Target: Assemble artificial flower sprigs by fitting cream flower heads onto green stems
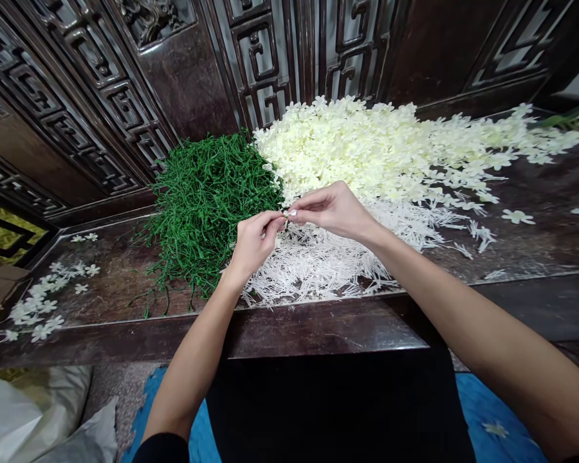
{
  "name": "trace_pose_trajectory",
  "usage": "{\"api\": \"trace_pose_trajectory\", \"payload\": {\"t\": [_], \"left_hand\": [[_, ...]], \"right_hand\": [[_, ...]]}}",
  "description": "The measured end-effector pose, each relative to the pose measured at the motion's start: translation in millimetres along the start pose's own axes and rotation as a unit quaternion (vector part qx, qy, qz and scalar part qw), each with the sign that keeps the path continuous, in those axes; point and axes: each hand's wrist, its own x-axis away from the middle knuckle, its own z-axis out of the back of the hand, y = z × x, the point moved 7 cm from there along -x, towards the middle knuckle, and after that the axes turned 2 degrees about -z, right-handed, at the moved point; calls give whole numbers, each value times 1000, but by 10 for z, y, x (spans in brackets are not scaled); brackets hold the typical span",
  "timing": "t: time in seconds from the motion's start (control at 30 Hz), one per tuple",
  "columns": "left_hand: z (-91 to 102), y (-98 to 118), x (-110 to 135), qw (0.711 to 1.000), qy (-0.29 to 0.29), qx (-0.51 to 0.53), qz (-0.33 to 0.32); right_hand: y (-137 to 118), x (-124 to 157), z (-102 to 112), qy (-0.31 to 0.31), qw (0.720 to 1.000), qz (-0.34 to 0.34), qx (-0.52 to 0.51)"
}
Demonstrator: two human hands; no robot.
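Note:
My left hand [255, 239] and my right hand [332, 209] meet above the dark wooden table [318, 328], fingertips pinched together on a small artificial flower piece [286, 213]. Both hands are closed in a pinch. Behind them lies a heap of green plastic stems [207, 199] on the left and a large pile of cream fabric flower petals [367, 148] on the right. Under my hands spreads a pile of thin white plastic stamen pieces [318, 263].
Several assembled cream flowers [43, 302] lie at the table's left end. Loose petals [516, 217] are scattered on the right. A carved dark wood panel [125, 83] stands behind the table. White bags [33, 418] and a blue mat [492, 418] are on the floor.

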Motion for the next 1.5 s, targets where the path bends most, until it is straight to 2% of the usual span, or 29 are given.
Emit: {"api": "trace_pose_trajectory", "payload": {"t": [0.2,0.37,0.57,0.7,1.03,1.17,1.5], "left_hand": [[36,-86,15,998,20,14,57],[41,-61,8,997,27,47,50],[15,-109,16,987,31,114,109],[-2,-111,30,986,36,118,116],[33,33,63,996,87,22,11],[46,98,73,995,89,-33,-27],[39,187,105,980,102,-92,-145]], "right_hand": [[-16,25,-35,-32,999,-2,22],[-41,29,-42,-22,999,16,30],[-79,33,-51,-21,998,37,40],[-76,45,-59,-19,998,40,54],[-22,43,-85,-16,997,51,47],[-15,57,-95,-17,998,38,57],[-33,71,-129,-25,999,-14,24]]}}
